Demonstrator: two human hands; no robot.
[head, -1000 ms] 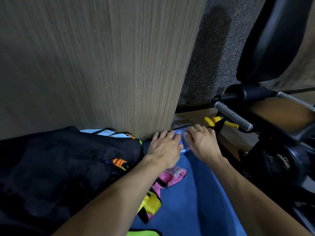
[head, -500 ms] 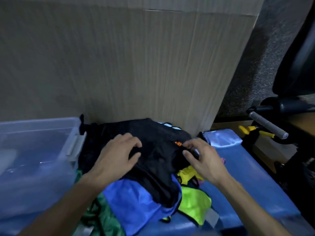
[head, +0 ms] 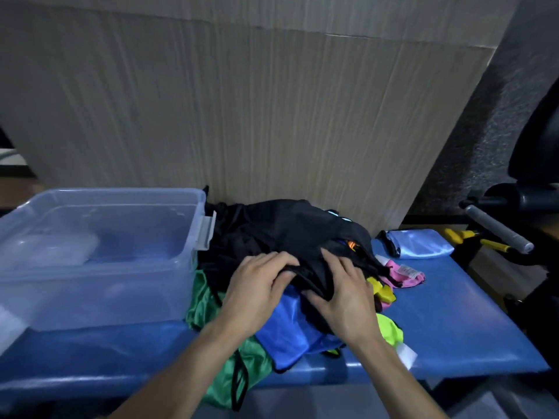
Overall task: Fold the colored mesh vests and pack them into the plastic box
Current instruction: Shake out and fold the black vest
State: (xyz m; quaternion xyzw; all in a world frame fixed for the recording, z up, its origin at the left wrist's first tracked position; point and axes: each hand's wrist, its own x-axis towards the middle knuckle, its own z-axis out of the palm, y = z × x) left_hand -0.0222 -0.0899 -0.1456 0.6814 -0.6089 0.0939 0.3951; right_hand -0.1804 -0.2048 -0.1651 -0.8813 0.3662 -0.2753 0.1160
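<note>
The mesh vests (head: 290, 267) lie in one tangled heap on the blue padded bench (head: 453, 328), between the plastic box on the left and a small folded pale-blue piece on the right. The plastic box (head: 99, 255) sits at the left end of the bench with its lid off and its latch side touching the heap, probably so that each folded vest needs only a short carry; through its clear walls it seems to hold no vests yet, though the blur makes that uncertain. Just beside it a green vest (head: 239, 370) spills over the front edge of the bench, with a blue vest (head: 287, 325) lying over it. The left hand (head: 257, 294) rests on the black vest (head: 284, 234) that tops the heap, its fingers curled into a fold of the fabric. The right hand (head: 344, 300), close beside the left, grips the same black fabric with its fingers bent and its thumb under the edge; the two hands appear to be gathering the top vest so it can be lifted free of the others for folding. Under and right of that hand, yellow and pink vests poke out. The folded pale-blue piece (head: 420, 244) lies apart near the bench's far right corner. Folding looks barely begun.
</note>
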